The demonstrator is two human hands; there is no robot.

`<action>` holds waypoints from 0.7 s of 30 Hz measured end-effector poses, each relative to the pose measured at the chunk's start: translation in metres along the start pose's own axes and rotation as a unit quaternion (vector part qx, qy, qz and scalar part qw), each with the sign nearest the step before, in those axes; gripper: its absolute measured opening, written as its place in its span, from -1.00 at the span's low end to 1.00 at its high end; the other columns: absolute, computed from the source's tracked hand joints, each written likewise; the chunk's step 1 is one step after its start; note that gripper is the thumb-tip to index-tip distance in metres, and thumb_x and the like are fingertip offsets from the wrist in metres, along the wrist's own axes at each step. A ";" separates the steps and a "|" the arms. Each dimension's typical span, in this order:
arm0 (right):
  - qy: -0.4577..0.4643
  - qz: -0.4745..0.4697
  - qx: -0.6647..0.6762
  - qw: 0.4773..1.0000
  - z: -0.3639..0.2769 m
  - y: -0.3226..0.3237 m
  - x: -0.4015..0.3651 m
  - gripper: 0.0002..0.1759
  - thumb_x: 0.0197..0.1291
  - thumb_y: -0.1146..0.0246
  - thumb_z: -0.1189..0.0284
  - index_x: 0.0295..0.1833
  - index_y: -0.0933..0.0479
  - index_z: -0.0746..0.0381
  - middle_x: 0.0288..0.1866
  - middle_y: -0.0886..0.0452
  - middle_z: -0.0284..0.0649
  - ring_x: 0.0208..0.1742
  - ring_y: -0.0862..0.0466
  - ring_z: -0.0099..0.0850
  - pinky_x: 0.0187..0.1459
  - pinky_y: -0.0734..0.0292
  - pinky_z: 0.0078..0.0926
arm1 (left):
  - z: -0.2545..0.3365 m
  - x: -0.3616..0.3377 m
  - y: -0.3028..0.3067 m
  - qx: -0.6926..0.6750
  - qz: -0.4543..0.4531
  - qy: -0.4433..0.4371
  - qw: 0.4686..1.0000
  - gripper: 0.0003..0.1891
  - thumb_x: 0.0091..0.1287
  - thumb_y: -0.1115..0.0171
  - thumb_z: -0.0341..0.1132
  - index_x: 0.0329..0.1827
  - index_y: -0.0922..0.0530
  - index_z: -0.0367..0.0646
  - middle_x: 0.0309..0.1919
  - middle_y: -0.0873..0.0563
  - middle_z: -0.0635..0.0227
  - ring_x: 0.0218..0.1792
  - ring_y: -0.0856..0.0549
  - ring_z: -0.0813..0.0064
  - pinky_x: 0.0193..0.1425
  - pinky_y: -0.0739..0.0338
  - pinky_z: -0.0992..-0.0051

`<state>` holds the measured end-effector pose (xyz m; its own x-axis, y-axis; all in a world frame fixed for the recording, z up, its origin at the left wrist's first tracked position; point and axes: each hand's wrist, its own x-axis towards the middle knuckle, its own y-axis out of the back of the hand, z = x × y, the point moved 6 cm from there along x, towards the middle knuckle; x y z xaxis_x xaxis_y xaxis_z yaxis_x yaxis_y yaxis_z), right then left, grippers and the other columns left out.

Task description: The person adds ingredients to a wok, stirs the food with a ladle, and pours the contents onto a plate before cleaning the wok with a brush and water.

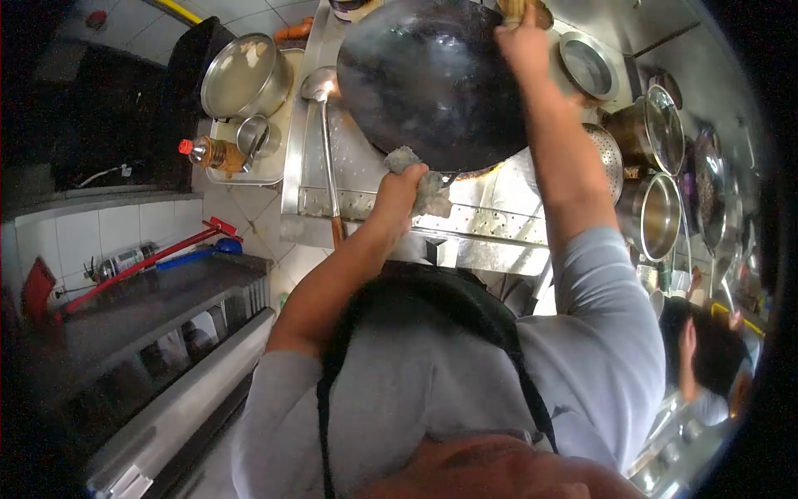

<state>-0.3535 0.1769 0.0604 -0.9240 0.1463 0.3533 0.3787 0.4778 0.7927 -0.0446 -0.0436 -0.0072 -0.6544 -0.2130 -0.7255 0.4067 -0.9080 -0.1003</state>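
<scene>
A large dark wok (pixel 436 87) sits tilted over the stove. At its near rim, my left hand (pixel 399 195) is closed on a grey folded cloth (pixel 432 198), which lies against the wok's edge. My right hand (pixel 525 51) reaches to the far right of the wok, closed round a tan brush (pixel 515 12) that looks like bamboo and is cut off by the frame's top. Left of the wok, a metal ladle (pixel 320 85) with a wooden handle end rests on the steel stove top (pixel 312 162).
At left, a tray (pixel 283 170) bears a large pot (pixel 241 79), a small metal cup (pixel 256 133) and a red-capped bottle (pixel 212 154). Pots (pixel 652 216) and a perforated strainer (pixel 605 158) stand at right. Another person's arm (pixel 688 358) shows at lower right.
</scene>
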 end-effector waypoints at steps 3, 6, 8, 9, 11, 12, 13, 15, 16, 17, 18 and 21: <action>0.084 -0.129 0.023 0.988 -0.050 -0.009 -0.082 -0.10 0.12 -0.34 0.15 0.55 -0.21 0.18 0.01 -0.65 0.30 0.07 -0.67 0.13 0.09 -0.59 0.04 | -0.006 0.010 -0.002 0.020 -0.008 0.019 1.000 -0.59 0.26 -0.34 -0.16 -0.15 -0.61 -0.44 -0.27 -0.71 0.15 -0.29 -0.70 0.33 -0.21 -0.62 0.28; 0.285 -0.439 0.018 0.852 -0.045 -0.036 -0.120 -0.22 0.09 -0.33 0.20 0.48 -0.39 0.08 0.20 -0.62 0.15 0.10 -0.66 0.09 0.20 -0.55 -0.12 | -0.016 0.010 -0.007 -0.022 -0.026 0.037 0.999 -0.59 0.26 -0.34 -0.14 -0.17 -0.61 -0.43 -0.32 -0.68 0.20 -0.35 -0.68 0.35 -0.32 -0.58 0.27; 0.226 -0.529 -0.237 0.783 0.018 -0.058 -0.065 -0.15 0.07 -0.38 0.16 0.52 -0.32 0.00 0.17 -0.64 0.13 0.08 -0.66 0.10 0.15 -0.57 -0.10 | -0.017 0.010 -0.011 -0.093 -0.051 0.023 0.994 -0.57 0.26 -0.35 -0.10 -0.18 -0.61 -0.42 -0.36 -0.67 0.23 -0.40 -0.66 0.36 -0.41 -0.54 0.27; 0.193 -0.558 -0.359 0.723 0.041 -0.059 -0.051 -0.12 0.06 -0.41 0.14 0.54 -0.29 -0.03 0.16 -0.64 0.12 0.06 -0.66 0.11 0.13 -0.58 -0.09 | -0.018 0.013 -0.011 -0.093 -0.050 0.011 0.994 -0.54 0.25 -0.35 -0.07 -0.18 -0.61 -0.42 -0.37 -0.66 0.24 -0.43 -0.64 0.36 -0.46 -0.50 0.28; 0.031 -0.129 -0.173 0.976 0.036 0.010 -0.027 -0.02 0.10 -0.41 0.10 0.60 -0.13 -0.01 0.14 -0.59 0.19 0.08 -0.66 0.13 0.09 -0.60 -0.04 | -0.015 0.003 -0.008 -0.086 -0.045 0.003 0.995 -0.52 0.24 -0.36 -0.04 -0.17 -0.62 -0.41 -0.39 -0.65 0.24 -0.46 -0.63 0.35 -0.50 -0.47 0.28; 0.036 -0.124 -0.168 0.977 0.026 0.006 -0.026 -0.02 0.10 -0.41 0.10 0.60 -0.13 -0.01 0.14 -0.59 0.19 0.08 -0.66 0.13 0.09 -0.60 -0.04 | 0.001 -0.008 -0.007 0.017 -0.006 0.007 1.000 -0.51 0.24 -0.36 -0.03 -0.15 -0.62 -0.42 -0.37 -0.66 0.23 -0.45 -0.63 0.34 -0.47 -0.49 0.29; -0.011 -0.062 -0.071 0.995 0.016 0.001 -0.031 -0.05 0.16 -0.35 0.10 0.61 -0.08 0.04 0.12 -0.57 0.21 0.09 -0.66 0.13 0.08 -0.61 -0.03 | 0.008 -0.015 -0.002 0.119 0.038 0.015 0.992 -0.50 0.24 -0.36 -0.03 -0.14 -0.62 -0.42 -0.35 -0.68 0.21 -0.44 -0.64 0.34 -0.44 -0.51 0.29; -0.089 -0.055 0.033 0.994 -0.004 -0.013 -0.067 -0.17 0.30 -0.19 0.10 0.57 -0.08 0.21 0.11 -0.53 0.26 0.12 -0.66 0.13 0.10 -0.61 -0.04 | -0.028 0.018 -0.002 -0.005 -0.002 0.013 1.000 -0.52 0.28 -0.35 -0.08 -0.08 -0.62 -0.44 -0.30 -0.70 0.18 -0.39 -0.68 0.31 -0.31 -0.59 0.29; 0.019 -0.214 -0.116 0.970 -0.010 -0.057 -0.076 -0.34 0.22 -0.33 0.13 0.37 -0.48 0.22 0.14 -0.62 0.11 0.13 -0.65 0.12 0.17 -0.57 0.00 | -0.019 0.012 -0.005 -0.020 0.010 -0.006 1.000 -0.50 0.28 -0.35 -0.05 -0.07 -0.62 -0.44 -0.29 -0.70 0.18 -0.36 -0.69 0.31 -0.28 -0.60 0.28; 0.034 -0.354 -0.130 0.925 0.009 -0.135 -0.091 -0.45 0.20 -0.33 0.13 0.21 -0.62 0.24 0.17 -0.64 0.13 0.15 -0.66 0.07 0.18 -0.56 -0.01 | -0.013 0.001 -0.007 -0.034 0.023 -0.021 0.999 -0.48 0.28 -0.36 -0.03 -0.06 -0.62 -0.44 -0.27 -0.71 0.18 -0.34 -0.70 0.32 -0.25 -0.60 0.28; 0.152 -0.458 -0.144 0.864 -0.020 -0.145 -0.126 -0.32 0.16 -0.33 0.13 0.37 -0.50 0.19 0.20 -0.63 0.14 0.17 -0.67 0.00 0.18 -0.56 -0.05 | 0.000 -0.015 -0.009 0.003 0.037 -0.024 0.999 -0.46 0.28 -0.38 0.00 -0.02 -0.62 -0.42 -0.24 -0.71 0.17 -0.29 -0.72 0.30 -0.22 -0.62 0.27; 0.212 -0.572 0.091 0.787 -0.072 -0.037 -0.161 -0.02 -0.02 -0.39 0.10 0.59 -0.25 -0.05 0.10 -0.69 0.07 0.03 -0.69 -0.10 0.12 -0.56 -0.19 | -0.018 0.009 -0.011 -0.100 -0.053 -0.048 0.992 -0.46 0.29 -0.39 0.01 0.02 -0.62 -0.38 -0.19 -0.71 0.18 -0.23 -0.72 0.30 -0.15 -0.62 0.29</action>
<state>-0.2150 0.0732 0.0095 -0.5403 -0.7533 -0.3750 -0.7374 0.2093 0.6422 -0.0435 -0.0296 -0.0245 -0.7537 -0.1616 -0.6371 0.4446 -0.8392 -0.3131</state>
